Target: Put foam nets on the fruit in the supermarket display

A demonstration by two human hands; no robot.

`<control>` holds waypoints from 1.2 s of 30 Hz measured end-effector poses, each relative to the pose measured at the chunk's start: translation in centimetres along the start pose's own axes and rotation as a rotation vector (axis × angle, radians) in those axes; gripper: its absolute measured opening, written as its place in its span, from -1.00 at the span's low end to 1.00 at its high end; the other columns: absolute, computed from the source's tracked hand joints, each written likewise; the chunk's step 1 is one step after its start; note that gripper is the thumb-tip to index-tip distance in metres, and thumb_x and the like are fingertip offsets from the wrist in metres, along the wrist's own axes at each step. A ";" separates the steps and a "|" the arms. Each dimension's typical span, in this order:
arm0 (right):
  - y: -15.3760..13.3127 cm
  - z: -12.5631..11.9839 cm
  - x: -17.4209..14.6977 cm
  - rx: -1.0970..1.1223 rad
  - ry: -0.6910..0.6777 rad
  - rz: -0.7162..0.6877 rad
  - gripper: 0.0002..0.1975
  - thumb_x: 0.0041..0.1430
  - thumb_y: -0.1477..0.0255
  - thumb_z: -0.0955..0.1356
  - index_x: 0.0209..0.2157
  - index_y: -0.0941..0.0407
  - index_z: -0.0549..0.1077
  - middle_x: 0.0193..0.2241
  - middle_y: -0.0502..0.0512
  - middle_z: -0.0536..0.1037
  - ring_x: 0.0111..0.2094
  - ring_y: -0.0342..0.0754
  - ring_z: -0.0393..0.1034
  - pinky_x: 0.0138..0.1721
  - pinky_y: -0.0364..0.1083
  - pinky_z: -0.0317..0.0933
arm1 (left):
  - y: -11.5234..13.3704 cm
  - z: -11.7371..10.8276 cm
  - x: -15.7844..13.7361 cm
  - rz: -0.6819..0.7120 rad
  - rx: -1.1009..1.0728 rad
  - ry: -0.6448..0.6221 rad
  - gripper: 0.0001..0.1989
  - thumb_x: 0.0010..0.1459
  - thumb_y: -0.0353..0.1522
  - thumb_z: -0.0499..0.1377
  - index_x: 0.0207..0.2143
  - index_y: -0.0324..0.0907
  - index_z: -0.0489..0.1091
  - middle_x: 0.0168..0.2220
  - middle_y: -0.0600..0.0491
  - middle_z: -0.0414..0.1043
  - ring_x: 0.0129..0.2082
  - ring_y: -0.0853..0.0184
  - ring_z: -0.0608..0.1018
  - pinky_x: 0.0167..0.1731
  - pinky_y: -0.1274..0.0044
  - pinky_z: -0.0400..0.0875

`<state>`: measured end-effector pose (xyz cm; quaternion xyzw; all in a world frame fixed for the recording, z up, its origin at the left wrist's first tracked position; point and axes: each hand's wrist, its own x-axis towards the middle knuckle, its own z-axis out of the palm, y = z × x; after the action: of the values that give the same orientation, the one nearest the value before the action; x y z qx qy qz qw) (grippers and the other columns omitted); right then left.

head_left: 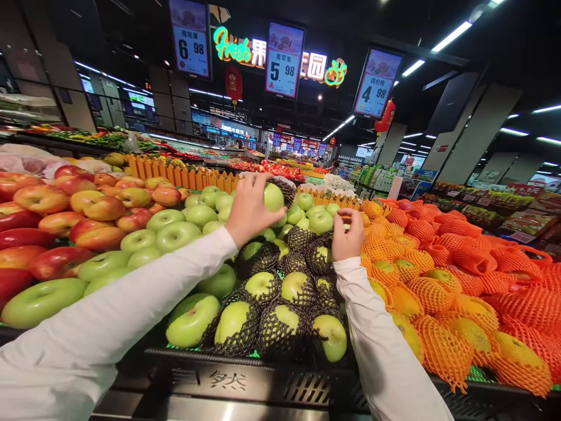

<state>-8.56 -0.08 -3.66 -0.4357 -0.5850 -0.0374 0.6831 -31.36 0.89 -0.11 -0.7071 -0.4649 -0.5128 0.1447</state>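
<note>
My left hand [250, 209] is closed on a green apple [274, 197] with a black foam net around its far side, lifted over the pile. My right hand [349, 235] hovers at the right edge of the green apples, fingers loosely curled, with a gap between thumb and forefinger and nothing seen in it. Below and between my hands lie several netted green apples [287, 318] in black sleeves. Bare green apples [177, 235] are heaped to the left, partly hidden by my left forearm.
Red-yellow apples [103, 207] fill the left of the display. Oranges in orange nets [442, 345] and fruit in red nets [464, 234] lie to the right. An orange picket divider [184, 174] runs behind. The black crate edge [258, 359] is in front; price screens [284, 58] hang overhead.
</note>
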 end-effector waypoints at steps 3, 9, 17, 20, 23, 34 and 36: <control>0.1 0.7 -0.9 -0.010 -0.251 -0.035 -0.79 0.22 0.24 0.28 -0.31 0.08 0.42 -0.30 0.11 0.56 -0.32 -0.02 0.41 -0.22 -0.03 0.30 | 2.5 -0.3 -4.1 0.209 -0.228 -0.301 -0.28 -0.04 -0.19 0.35 0.16 -0.18 0.25 0.14 -0.15 0.37 0.15 0.04 0.43 0.21 0.24 0.31; 0.5 1.6 -2.4 -0.133 -0.515 -0.114 -0.75 0.28 0.22 0.28 -0.32 0.08 0.48 -0.27 0.13 0.61 -0.20 0.05 0.48 -0.09 0.03 0.30 | 1.0 1.8 -7.1 0.047 -0.134 -0.723 -0.20 -0.02 0.07 0.30 0.13 -0.26 0.33 0.09 -0.26 0.41 0.09 -0.10 0.50 0.12 0.14 0.38; 1.8 1.2 -1.6 -0.306 -0.545 -0.136 -0.78 0.00 0.50 0.42 -0.25 0.11 0.56 -0.20 0.19 0.65 -0.13 0.14 0.50 0.02 0.14 0.31 | -0.1 1.6 -6.2 0.073 -0.194 -0.649 -0.42 0.31 0.03 -0.03 0.07 -0.25 0.32 0.09 -0.23 0.42 0.12 -0.01 0.46 0.18 0.15 0.31; 1.4 1.1 -1.5 -0.246 -0.472 -0.194 -0.88 0.06 0.50 0.37 -0.33 0.10 0.54 -0.27 0.15 0.64 -0.17 0.10 0.49 -0.02 0.11 0.32 | -0.4 2.0 -6.2 0.057 -0.231 -0.558 -0.52 0.34 -0.08 -0.03 0.09 -0.25 0.28 0.11 -0.24 0.40 0.15 0.02 0.45 0.20 0.17 0.30; 0.4 0.9 -1.5 -0.116 -0.237 -0.232 -0.86 0.18 0.38 0.32 -0.27 0.10 0.49 -0.24 0.15 0.61 -0.18 0.05 0.47 -0.06 0.06 0.33 | -0.5 2.1 -5.8 0.024 -0.249 -0.403 -0.56 0.30 -0.16 0.05 0.10 -0.24 0.26 0.12 -0.23 0.39 0.14 0.03 0.45 0.18 0.17 0.32; -0.8 1.4 -1.8 0.597 -0.474 0.237 -0.52 0.09 -0.11 0.32 -0.35 0.03 0.47 -0.38 0.07 0.54 -0.33 -0.01 0.45 -0.35 0.00 0.41 | -0.6 1.5 -4.8 -0.207 -0.716 -0.066 -0.71 0.22 -0.15 0.15 -0.42 -0.16 0.38 -0.46 0.12 0.38 -0.44 0.37 0.40 -0.39 0.54 0.30; -0.8 1.7 -2.0 0.622 -0.502 0.262 -0.51 0.00 -0.12 0.40 -0.30 0.02 0.49 -0.32 0.04 0.56 -0.28 -0.01 0.48 -0.34 -0.02 0.43 | -0.1 1.5 -4.8 -0.207 -0.853 -0.170 -0.64 0.20 -0.10 0.16 -0.50 -0.17 0.34 -0.53 0.14 0.31 -0.49 0.39 0.35 -0.45 0.55 0.26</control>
<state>-10.96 -0.37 -4.97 -0.2749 -0.6564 0.3355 0.6172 -30.77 -0.48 -4.93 -0.6930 -0.2903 -0.6107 -0.2503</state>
